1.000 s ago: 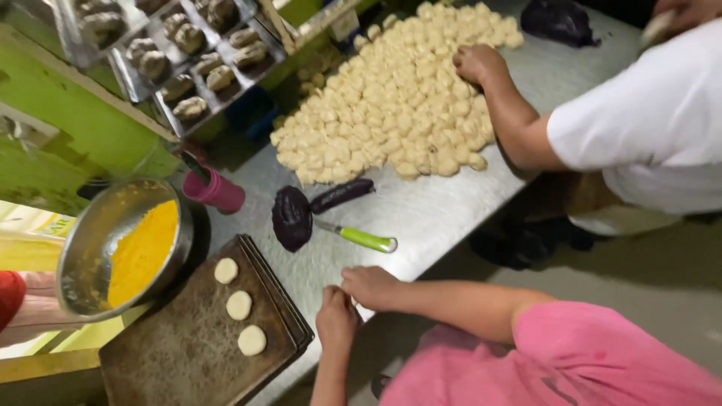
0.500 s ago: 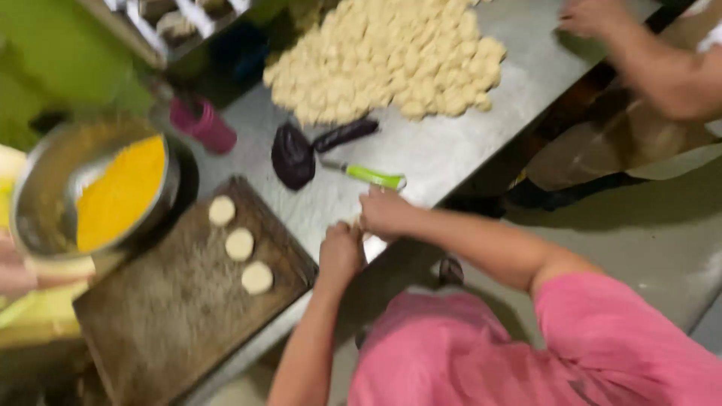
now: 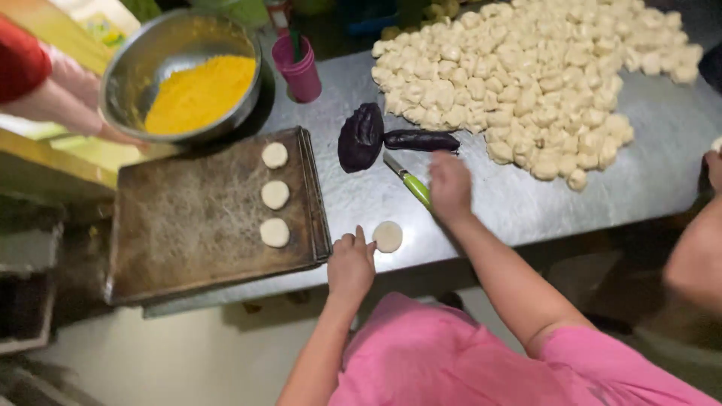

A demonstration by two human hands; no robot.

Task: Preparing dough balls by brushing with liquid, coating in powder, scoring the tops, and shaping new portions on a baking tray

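Surface: steel worktable (image 3: 541, 203) running across the view, scuffed and dusty, with a dark floor beyond its near edge.
Flattened dough disc (image 3: 388, 236): it lies flat on the table near the front edge, just right of the baking tray (image 3: 188, 248).
Left hand (image 3: 350, 265): it rests at the table edge, fingers loosely spread and holding nothing; the fingertips sit just beside the disc's left rim, near or barely touching it, which cannot be settled from this angle.
Right hand (image 3: 450, 186): blurred, it hovers over the table above the green-handled knife (image 3: 408, 182), well apart from the disc. Whether its fingers are curled or spread cannot be told; nothing visible is in its grip.
Handling: the disc looks soft, light and slightly tacky, likely to stretch or dent if pinched. Sliding fingers under the rim and lifting it flat seems the safest hold.
Tray: three similar dough rounds (image 3: 274, 194) stand in a column along its right side, apart from one another.
Dough pile (image 3: 541, 75): a large heap of pale lumps covers the far right of the table.
Dark objects (image 3: 361, 137): two purplish-black pieces lie between the pile and the tray.
Metal bowl (image 3: 184, 71): it holds yellow-orange crumbs beside a pink cup (image 3: 298, 69).
Others: a red-sleeved arm (image 3: 53, 98) reaches toward the bowl; another person's arm (image 3: 696, 248) shows at the right edge.
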